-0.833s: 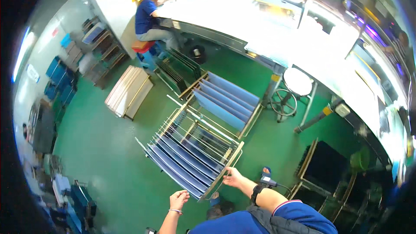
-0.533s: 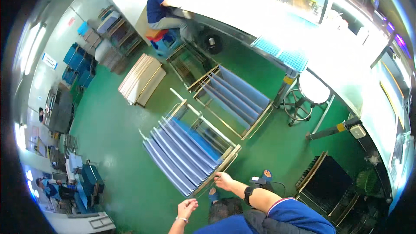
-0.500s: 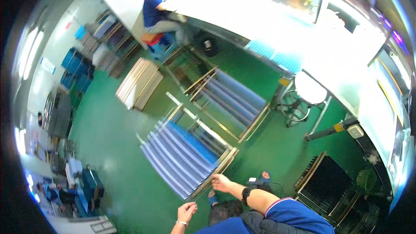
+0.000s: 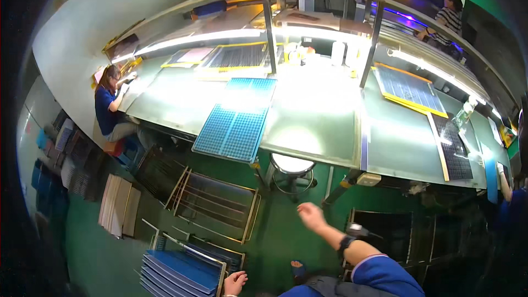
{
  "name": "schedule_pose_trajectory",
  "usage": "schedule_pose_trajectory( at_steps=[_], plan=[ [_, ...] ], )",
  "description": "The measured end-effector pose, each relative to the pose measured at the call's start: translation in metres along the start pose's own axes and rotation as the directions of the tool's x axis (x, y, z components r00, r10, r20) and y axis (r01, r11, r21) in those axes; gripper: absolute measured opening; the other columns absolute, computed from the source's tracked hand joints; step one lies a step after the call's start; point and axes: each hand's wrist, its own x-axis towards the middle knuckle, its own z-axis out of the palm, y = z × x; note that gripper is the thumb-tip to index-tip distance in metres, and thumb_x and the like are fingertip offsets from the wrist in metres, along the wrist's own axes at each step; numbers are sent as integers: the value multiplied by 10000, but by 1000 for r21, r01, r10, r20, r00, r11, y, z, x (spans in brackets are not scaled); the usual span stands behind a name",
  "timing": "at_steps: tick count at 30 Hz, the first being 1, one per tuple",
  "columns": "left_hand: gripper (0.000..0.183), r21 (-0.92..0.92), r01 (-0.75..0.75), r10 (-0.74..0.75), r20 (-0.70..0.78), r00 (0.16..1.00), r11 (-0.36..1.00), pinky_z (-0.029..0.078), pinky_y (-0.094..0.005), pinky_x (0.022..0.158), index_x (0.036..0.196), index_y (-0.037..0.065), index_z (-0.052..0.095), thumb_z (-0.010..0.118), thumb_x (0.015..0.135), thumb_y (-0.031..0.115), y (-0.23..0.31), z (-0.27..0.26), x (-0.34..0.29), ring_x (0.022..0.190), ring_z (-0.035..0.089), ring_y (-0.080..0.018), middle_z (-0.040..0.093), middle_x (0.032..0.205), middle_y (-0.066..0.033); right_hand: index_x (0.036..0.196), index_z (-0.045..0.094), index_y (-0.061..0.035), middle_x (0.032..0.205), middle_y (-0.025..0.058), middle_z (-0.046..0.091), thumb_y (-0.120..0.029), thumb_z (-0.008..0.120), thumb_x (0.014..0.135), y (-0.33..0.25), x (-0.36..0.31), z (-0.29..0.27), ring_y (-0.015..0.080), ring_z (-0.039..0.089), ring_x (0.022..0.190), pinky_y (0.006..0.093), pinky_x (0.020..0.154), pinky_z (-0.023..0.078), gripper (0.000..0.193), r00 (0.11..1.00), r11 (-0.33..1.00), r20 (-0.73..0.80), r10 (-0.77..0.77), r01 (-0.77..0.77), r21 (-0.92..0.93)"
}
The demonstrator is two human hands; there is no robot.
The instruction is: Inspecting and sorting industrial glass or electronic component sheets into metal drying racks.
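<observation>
Low at the front, my left hand point(image 4: 235, 284) is beside the end of a metal rack point(image 4: 222, 275), with its fingers loosely curled and nothing visible in them. I cannot tell whether it touches the frame. Stacked blue panels point(image 4: 187, 269) lie in tiers on that rack. My right hand point(image 4: 312, 216) is stretched forward over the green floor, just below a round white stool point(image 4: 292, 164). Its fingers are bent inward and appear to hold nothing. Beyond it stands a long workbench point(image 4: 308, 143), with a blue perforated sheet point(image 4: 234, 124) overhanging the front edge.
Another metal rack point(image 4: 214, 201) and a stack of pale boards point(image 4: 118, 206) stand on the left. Dark racks point(image 4: 382, 236) are at the right. A seated person point(image 4: 110, 104) works at the bench's left end; other people are behind it and at the far right.
My view has swung up and right towards the workbench. My right hand has left the panel rack's edge and reaches farther forward; my left hand is now close beside the rack.
</observation>
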Motion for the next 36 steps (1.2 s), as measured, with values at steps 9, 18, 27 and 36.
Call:
schedule_pose_trajectory(
  at_steps=[9,18,27,36],
  plan=[
    [207,-8,-228,227,132,965,974,472,-216,621,981,-8,611,590,814,112,152,77,128,714,601,-96,639,841,-60,1211,458,-104,1283,161,409,-217,493,838,6,100,-241,319,384,1177,431,983,289,391,722,768,-640,-263,-244,-591],
    [170,31,-661,629,277,727,750,467,-225,741,978,-32,590,539,846,64,343,195,238,786,578,-110,616,867,-65,1252,432,-101,1343,173,340,-340,465,843,5,83,-235,361,286,1249,554,971,225,474,818,438,-542,-195,-422,-794],
    [389,185,-980,586,786,196,79,290,-420,991,1198,11,453,518,833,129,384,390,256,1186,388,-338,413,1288,-180,1117,558,-69,1088,218,555,-207,542,725,104,-100,-129,360,506,1057,398,909,406,416,385,422,-235,893,-896,138],
    [518,417,-824,510,840,187,-385,135,-452,1060,1308,13,327,392,893,317,367,463,248,1291,247,-311,293,1380,-172,1032,603,-21,1021,194,597,-208,587,742,186,-170,-183,315,566,979,371,830,457,345,-272,56,-316,909,-672,739]
  ],
)
